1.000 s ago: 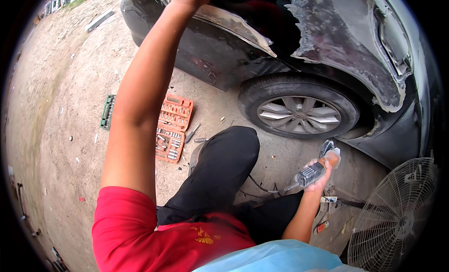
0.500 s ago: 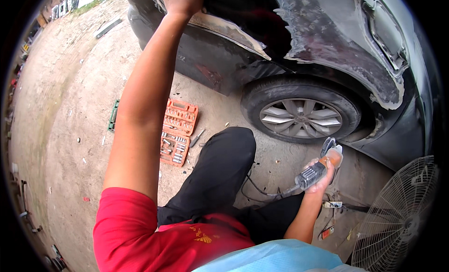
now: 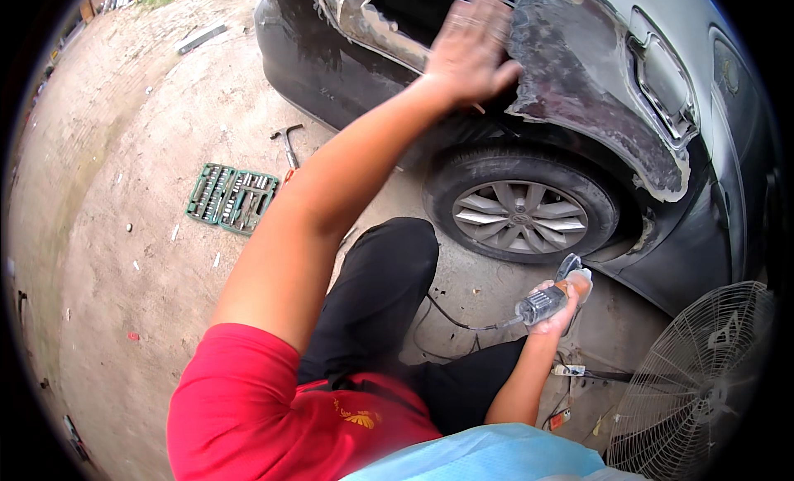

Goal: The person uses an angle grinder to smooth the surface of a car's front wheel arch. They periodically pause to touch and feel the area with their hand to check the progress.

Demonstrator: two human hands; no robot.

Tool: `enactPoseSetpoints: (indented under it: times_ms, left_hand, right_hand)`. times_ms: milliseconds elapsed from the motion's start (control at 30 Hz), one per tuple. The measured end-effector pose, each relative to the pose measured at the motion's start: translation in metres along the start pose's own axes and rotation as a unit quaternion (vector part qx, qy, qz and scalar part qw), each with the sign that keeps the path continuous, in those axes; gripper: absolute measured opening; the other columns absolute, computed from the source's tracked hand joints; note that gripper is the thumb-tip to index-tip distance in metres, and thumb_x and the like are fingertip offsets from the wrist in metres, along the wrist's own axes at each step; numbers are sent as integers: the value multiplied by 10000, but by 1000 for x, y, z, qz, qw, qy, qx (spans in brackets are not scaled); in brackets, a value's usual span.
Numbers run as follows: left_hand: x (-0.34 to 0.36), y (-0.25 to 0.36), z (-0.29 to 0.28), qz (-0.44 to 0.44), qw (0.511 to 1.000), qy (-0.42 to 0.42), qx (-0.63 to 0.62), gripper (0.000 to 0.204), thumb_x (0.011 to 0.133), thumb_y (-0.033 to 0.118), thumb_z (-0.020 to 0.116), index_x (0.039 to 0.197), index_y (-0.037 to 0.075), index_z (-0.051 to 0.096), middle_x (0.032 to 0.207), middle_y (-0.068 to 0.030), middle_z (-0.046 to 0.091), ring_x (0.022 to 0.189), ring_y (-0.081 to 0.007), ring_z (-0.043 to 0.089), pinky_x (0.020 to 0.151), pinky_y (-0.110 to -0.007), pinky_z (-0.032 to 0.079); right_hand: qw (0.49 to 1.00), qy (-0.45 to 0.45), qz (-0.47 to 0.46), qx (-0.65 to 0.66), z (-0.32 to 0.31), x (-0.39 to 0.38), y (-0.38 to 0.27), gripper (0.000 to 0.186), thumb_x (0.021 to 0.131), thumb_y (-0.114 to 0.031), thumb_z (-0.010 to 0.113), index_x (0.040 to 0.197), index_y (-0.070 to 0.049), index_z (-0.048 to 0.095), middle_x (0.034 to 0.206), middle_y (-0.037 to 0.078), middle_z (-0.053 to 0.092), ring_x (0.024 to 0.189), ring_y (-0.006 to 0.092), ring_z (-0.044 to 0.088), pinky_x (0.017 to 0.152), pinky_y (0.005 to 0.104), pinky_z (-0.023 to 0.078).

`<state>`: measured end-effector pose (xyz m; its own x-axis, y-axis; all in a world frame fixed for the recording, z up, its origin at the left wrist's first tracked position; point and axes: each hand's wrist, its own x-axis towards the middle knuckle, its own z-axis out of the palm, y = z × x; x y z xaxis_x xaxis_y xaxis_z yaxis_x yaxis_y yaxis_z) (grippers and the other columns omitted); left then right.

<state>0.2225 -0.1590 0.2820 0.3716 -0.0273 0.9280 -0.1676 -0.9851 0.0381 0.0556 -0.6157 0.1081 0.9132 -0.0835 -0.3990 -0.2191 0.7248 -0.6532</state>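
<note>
My left hand [image 3: 468, 54] is slightly blurred, its fingers stretched out, over the torn edge of the dark car's rear quarter panel [image 3: 571, 59]. It holds nothing; I cannot tell whether it touches the metal. The panel is scuffed and sanded, with ragged pale edges and a dark opening [image 3: 413, 14] beside the hand. Low on the right, my right hand [image 3: 562, 317] grips a corded angle grinder [image 3: 542, 304] with a grey-black body and orange head. The grinder is held in the air before the car's rear wheel [image 3: 521, 218].
A large wire-cage fan [image 3: 703, 390] stands at the lower right. A green socket set [image 3: 231, 198] lies open on the dirt ground, near a hammer [image 3: 288, 143]. My left forearm hides most of an orange case. The grinder's cable [image 3: 463, 324] runs past my knee.
My left hand has moved right and down along the car body, from the upper edge to the ragged panel edge. The right hand keeps its hold on the grinder. The view has shifted slightly.
</note>
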Motion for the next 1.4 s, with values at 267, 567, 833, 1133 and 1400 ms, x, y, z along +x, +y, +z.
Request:
enactPoseSetpoints:
  times_ms: [267,567,833,1133,1400]
  left_hand:
    - [-28,27,10,125,988,-16,-88,897,1044,630,526,1653,-15,394,1776,-196,291,1667,-348,222,1353,-495,169]
    - [-45,-8,1,194,976,-52,-89,855,1038,574,557,1681,41,374,1797,-117,277,1670,-265,234,1360,-455,172]
    - [-66,-53,-4,182,977,-60,-97,856,1026,552,582,1692,59,366,1794,-114,289,1667,-264,244,1356,-449,182]
    - [-48,-131,-19,121,992,23,-16,910,1024,642,546,1670,21,388,1771,-190,309,1662,-346,237,1350,-495,168]
    - [49,-191,-24,-161,979,125,19,1049,1028,588,576,1669,-142,179,1761,-352,153,1659,-477,130,1357,-536,101]
  right_hand:
    - [997,54,-20,-43,1,-10,15,457,905,-494,726,1000,-66,598,876,95,653,795,269,653,718,425,567]
    - [994,88,-1,-63,0,-11,34,409,914,-473,728,1077,-117,607,916,110,672,773,289,661,703,432,569]
    - [992,100,8,-79,2,5,45,443,921,-485,704,1038,-70,603,904,108,658,804,285,651,729,429,556]
    - [988,104,0,-110,-7,21,52,435,890,-476,706,1048,-84,602,878,115,664,766,285,650,710,432,565]
    - [990,108,-16,-94,8,21,53,407,918,-478,712,991,-97,589,907,100,650,808,275,653,726,434,555]
